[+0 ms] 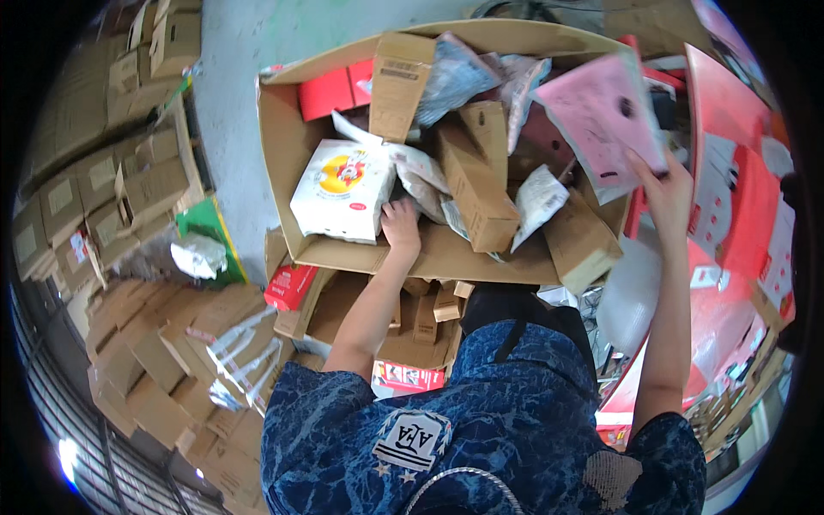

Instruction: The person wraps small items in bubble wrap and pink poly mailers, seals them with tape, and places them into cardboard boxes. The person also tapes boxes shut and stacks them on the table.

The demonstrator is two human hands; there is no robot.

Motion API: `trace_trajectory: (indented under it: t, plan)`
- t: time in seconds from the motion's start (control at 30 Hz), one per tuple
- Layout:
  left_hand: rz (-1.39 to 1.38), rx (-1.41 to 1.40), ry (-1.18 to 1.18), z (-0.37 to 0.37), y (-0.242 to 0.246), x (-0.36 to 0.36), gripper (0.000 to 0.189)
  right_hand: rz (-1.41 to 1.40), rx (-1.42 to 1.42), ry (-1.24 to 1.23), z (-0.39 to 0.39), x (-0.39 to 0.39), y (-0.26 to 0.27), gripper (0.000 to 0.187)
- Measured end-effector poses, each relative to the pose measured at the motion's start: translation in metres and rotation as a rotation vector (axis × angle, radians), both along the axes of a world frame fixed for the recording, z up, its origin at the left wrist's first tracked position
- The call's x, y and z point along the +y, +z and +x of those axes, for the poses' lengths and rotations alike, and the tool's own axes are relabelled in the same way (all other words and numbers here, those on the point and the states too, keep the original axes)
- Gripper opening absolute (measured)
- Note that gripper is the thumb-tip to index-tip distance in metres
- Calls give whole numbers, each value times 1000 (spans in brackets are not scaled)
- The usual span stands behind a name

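A large open cardboard box (277, 161) full of parcels stands before me. My right hand (663, 187) grips the lower edge of a pink plastic pouch (599, 109) above the box's right end. Inside the box, my left hand (400, 225) touches or lies beside the right edge of a white printed package (341, 190); its fingertips are partly hidden. Brown cartons (479, 193), a white bag (541, 199), a bluish plastic bag (454, 80) and a red box (327, 93) lie around in it.
Stacked cartons (141, 167) stand at the left, above flattened cardboard (148, 360). A second open carton (412, 351) with small boxes sits below the large one, near my body. At the right are red printed packaging (740, 199) and clear bubble wrap (624, 302).
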State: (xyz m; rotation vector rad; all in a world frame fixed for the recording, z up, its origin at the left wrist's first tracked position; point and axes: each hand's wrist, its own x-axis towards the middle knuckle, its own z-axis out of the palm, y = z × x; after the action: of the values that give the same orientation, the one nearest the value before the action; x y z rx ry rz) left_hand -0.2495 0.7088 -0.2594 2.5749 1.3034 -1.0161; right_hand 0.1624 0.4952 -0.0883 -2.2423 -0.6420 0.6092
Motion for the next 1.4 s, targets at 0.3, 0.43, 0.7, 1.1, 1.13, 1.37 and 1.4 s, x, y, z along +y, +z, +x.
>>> trace_trajectory:
  t: [0.3, 0.43, 0.7, 1.1, 1.13, 1.37, 1.4]
  plan:
    - [-297, 341, -702, 113, 232, 74, 70, 736, 120, -1137, -160, -413, 89, 40]
    - [-686, -277, -748, 214, 455, -37, 63, 1131, 115, -1488, -217, -576, 19, 35]
    - [-818, -1001, -1239, 308, 301, -485, 106, -523, -68, -1274, -283, -741, 18, 47]
    - [-654, -125, -1761, 302, 410, -816, 97, -854, -1172, -1111, -203, -1110, 551, 45]
    - [-1036, -722, -1850, 315, 452, -827, 82, -953, -1233, -1032, -189, -1116, 557, 38]
    - [-1022, -1971, -1944, 429, 729, -1072, 69, -1287, -1368, -967, -170, -1041, 610, 4]
    - [-980, -1774, -1971, 436, 742, -1096, 75, -1416, -1367, -955, -169, -1045, 614, 3]
